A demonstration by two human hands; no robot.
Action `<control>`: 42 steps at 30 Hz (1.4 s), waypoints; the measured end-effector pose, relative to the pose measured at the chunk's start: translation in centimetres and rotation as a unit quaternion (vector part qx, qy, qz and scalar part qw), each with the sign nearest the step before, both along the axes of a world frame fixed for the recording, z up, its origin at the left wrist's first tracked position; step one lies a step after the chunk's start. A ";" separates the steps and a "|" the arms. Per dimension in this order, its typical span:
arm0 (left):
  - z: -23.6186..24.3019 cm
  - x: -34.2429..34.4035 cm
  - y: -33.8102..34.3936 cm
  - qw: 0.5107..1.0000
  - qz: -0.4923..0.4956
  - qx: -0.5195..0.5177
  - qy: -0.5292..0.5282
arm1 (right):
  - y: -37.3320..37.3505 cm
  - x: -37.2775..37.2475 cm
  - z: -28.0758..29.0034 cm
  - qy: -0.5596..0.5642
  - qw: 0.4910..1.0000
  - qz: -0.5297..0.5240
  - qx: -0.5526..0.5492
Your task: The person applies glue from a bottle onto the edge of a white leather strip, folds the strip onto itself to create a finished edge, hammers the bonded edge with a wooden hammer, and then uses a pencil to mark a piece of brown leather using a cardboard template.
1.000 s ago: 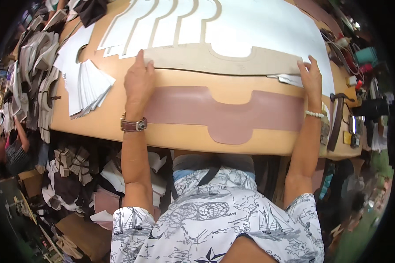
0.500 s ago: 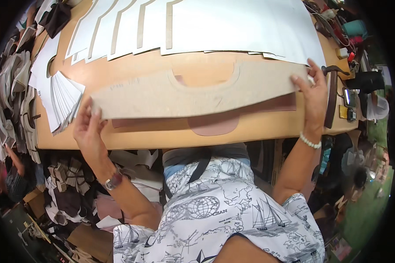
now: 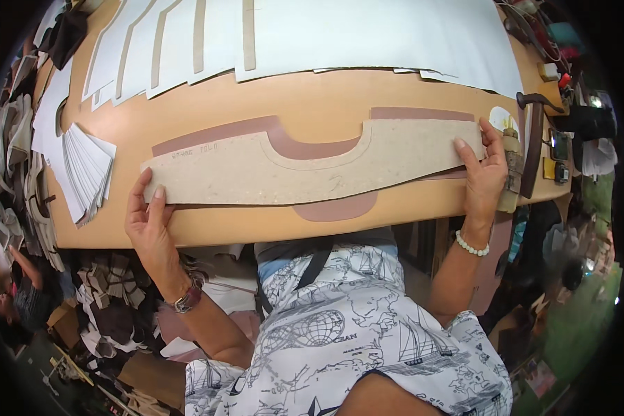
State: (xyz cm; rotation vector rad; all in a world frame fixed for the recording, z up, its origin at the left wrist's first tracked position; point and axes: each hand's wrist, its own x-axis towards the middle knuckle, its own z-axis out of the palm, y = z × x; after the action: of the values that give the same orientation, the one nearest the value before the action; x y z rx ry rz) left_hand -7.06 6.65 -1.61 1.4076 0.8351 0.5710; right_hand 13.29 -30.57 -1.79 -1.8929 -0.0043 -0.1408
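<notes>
My left hand [image 3: 150, 216] pinches the left end of a long beige cardboard pattern piece [image 3: 312, 186], thumb on top. Its right end is gripped by my right hand [image 3: 484, 165], thumb on top and fingers at the far edge. The pattern has a curved notch in its far edge and faint pen marks. Beneath it lies a dusky pink flat piece [image 3: 336, 209], which looks like leather or fabric. The pink piece shows along the far edge, inside the notch and as a rounded tab on the near side. Whether the pattern touches it throughout, I cannot tell.
Large white sheets with beige strips [image 3: 381, 35] cover the far side of the tan table [image 3: 187, 114]. A fan of white pieces [image 3: 87, 166] lies at left. On the right are a dark long-handled tool [image 3: 530, 149] and a phone [image 3: 560, 147]. Bundled pieces [image 3: 107, 281] sit below the table edge.
Both hands have brought the pattern piece nearer to me and over the pink piece, whose far edge now shows beyond it. My hands keep their grip at both ends.
</notes>
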 end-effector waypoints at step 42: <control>0.0 1.6 -1.2 0.984 0.043 0.147 0.096 | 1.1 1.1 1.1 0.038 0.988 -0.022 -0.148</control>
State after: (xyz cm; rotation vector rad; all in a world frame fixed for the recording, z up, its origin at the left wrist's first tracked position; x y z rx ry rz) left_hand -5.46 5.45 -1.65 1.7225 0.9991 0.6497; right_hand 14.39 -29.47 -0.72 -2.1942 0.0730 -0.1028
